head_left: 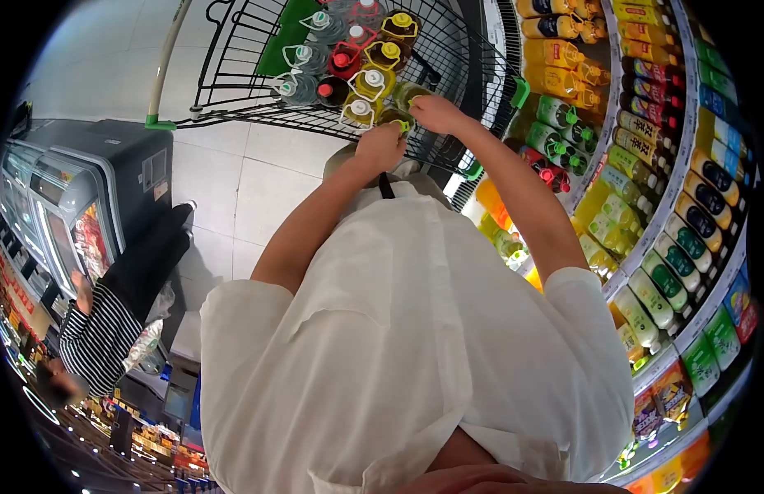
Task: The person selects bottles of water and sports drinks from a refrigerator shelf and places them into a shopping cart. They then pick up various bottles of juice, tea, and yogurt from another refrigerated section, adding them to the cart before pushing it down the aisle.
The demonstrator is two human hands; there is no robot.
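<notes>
A black wire shopping cart (234, 62) stands in front of me, holding several large bottles with looped carry handles. My left hand (381, 148) is closed at the yellow-green handle of a bottle (393, 120) at the cart's near side. Just right of it, my right hand (435, 114) is closed at the top of another bottle (410, 92); its fingertips hide the cap. Beside my hands are yellow-capped bottles (371, 83), a red-capped bottle (346, 59) and clear bottles (298, 87) with white caps.
Curved drink shelves (621, 132) full of bottles rise close on the right. At the left stands a glass-fronted freezer (110, 181), with a person in a striped top (102, 337) beside it. Pale floor tiles (258, 177) show between freezer and cart.
</notes>
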